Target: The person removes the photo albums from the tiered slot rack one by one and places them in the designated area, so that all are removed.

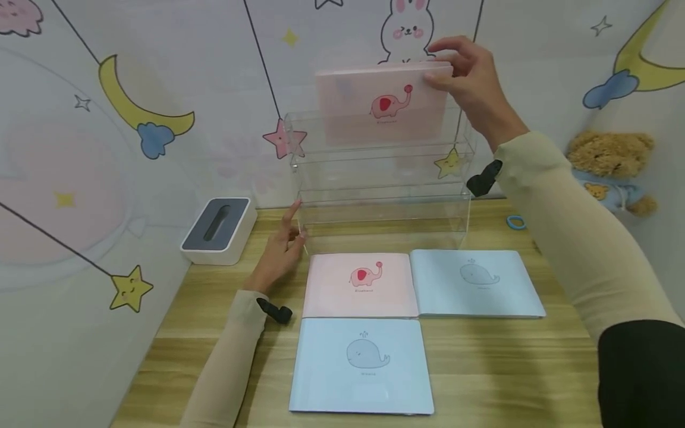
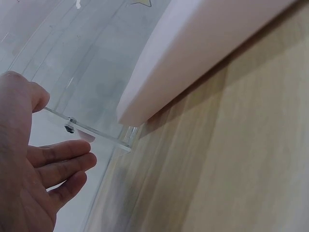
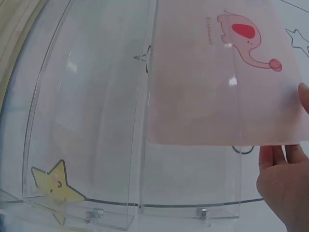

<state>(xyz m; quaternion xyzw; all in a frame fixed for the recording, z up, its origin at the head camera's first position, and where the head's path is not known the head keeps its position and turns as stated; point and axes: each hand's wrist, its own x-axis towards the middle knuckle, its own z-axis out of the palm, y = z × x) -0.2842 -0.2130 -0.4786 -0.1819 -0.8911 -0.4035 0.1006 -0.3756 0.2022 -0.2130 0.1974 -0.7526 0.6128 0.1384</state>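
Observation:
A pink booklet with an elephant drawing [image 1: 385, 128] stands upright in the top tier of a clear acrylic rack [image 1: 385, 211]. My right hand [image 1: 471, 80] pinches its upper right corner, thumb on the front and fingers behind; the right wrist view shows the booklet [image 3: 203, 96] behind the tier's clear front panel. Beside the rack's left side is my left hand [image 1: 279, 252], its fingers extended against the side panel. In the left wrist view the left hand [image 2: 43, 164] has its fingers apart, a digit touching the panel edge near a metal screw [image 2: 70, 126].
Before the rack lie a pink elephant booklet [image 1: 332, 285], a blue whale booklet [image 1: 449, 291] beside it and another blue whale booklet [image 1: 326, 362] nearer me. A white box with a grey top [image 1: 225, 252] stands left. A blue ring [image 1: 516, 222] and a teddy bear [image 1: 610, 154] are right.

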